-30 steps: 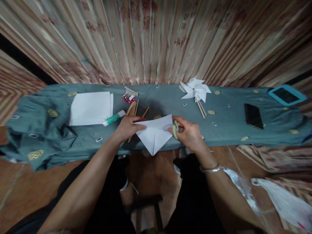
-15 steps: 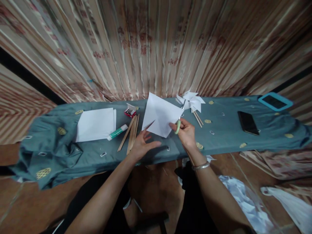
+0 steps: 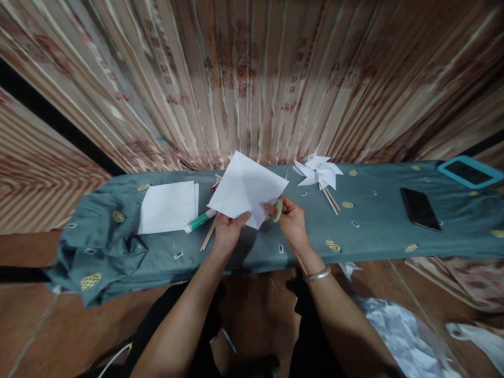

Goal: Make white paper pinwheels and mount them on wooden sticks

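A white sheet of paper (image 3: 246, 184) with cut slits is held up over the cloth-covered table, one corner pointing away from me. My left hand (image 3: 227, 231) pinches its near left edge, thumb on top. My right hand (image 3: 292, 220), with a bangle at the wrist, is closed round the green handle of a pair of scissors (image 3: 278, 210); its thumb lies at the paper's right side. Most of the blades are hidden. Beneath and beside the paper are wooden sticks (image 3: 208, 234) and a green-and-white glue stick (image 3: 199, 220), both partly covered.
To the left lies a stack of white paper (image 3: 168, 207). Paper pinwheels (image 3: 321, 170) on sticks lie to the right, then a black phone (image 3: 419, 209) and a blue-framed tablet (image 3: 470, 171). A bag of crumpled paper (image 3: 409, 336) is on the floor. A curtain (image 3: 252, 79) hangs behind.
My left hand, fingers spread before, has closed on the paper's near left edge. The paper has turned and now covers more of the sticks. My view has shifted slightly left.
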A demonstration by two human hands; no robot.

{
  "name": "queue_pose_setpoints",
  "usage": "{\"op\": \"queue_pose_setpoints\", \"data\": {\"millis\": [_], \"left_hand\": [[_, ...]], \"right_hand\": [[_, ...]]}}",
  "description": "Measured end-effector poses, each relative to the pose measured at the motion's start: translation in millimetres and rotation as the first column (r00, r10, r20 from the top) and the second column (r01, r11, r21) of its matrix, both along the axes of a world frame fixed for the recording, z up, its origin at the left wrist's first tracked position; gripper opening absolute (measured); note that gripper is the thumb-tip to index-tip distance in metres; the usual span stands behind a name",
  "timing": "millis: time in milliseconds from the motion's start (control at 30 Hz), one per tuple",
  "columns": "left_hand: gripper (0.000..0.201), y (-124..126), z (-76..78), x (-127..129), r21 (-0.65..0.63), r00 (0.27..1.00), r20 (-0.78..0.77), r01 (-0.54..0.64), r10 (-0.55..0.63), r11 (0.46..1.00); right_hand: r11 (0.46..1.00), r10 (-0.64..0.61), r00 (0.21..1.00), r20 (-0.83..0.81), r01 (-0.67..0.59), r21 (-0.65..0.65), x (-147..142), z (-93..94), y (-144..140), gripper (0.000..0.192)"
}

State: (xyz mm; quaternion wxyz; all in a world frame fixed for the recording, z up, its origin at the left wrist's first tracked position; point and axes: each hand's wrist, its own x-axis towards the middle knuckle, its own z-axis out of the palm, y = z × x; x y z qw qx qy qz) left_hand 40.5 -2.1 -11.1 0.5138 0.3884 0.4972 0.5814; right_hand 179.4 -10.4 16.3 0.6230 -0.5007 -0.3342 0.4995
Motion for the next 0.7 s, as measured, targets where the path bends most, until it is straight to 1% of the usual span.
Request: {"op": "queue_pose_setpoints", "data": {"millis": [100,233,333,367,433,533,600,700], "left_hand": [[0.03,1.6,1.2,-2.0,-0.041,0.999,0.05,0.005,-0.003,0.999],[0.028,7.1,7.5,-12.3,-0.056,0.991,0.074,-0.108,0.112,0.993],[0.027,11.2,15.2,-23.1,-0.046,0.983,0.065,-0.168,0.17,0.985],[0.027,11.9,17.8,-26.1,-0.042,0.982,0.069,-0.175,0.178,0.984],[0.027,12.5,22.0,-30.3,-0.041,0.98,0.076,-0.179,0.182,0.983],[0.027,12.4,24.5,-31.9,-0.055,0.984,0.079,-0.156,0.16,0.986],[0.027,12.6,24.0,-31.2,-0.062,0.986,0.093,-0.132,0.138,0.989],[0.025,13.8,22.6,-29.4,-0.057,0.985,0.112,-0.127,0.133,0.99]], "right_hand": [[0.998,0.055,0.998,0.005,-0.055,-0.008,-0.7,-1.8,-4.6,0.043],[0.991,0.125,0.99,0.06,-0.121,-0.062,2.4,-7.8,-13.7,0.052],[0.966,0.249,0.953,0.175,-0.232,-0.109,5.8,-15.6,-24.9,0.056],[0.951,0.305,0.924,0.232,-0.284,-0.12,6.6,-18.3,-29.5,0.055],[0.907,0.421,0.837,0.349,-0.393,-0.152,7.1,-22.6,-39.1,0.052],[0.821,0.559,0.666,0.494,-0.527,-0.218,4.8,-25.0,-51.4,0.046],[0.782,0.601,0.578,0.552,-0.569,-0.255,1.1,-24.3,-56.3,0.043],[0.756,0.622,0.518,0.587,-0.593,-0.278,-5.5,-22.7,-59.1,0.04]]}}
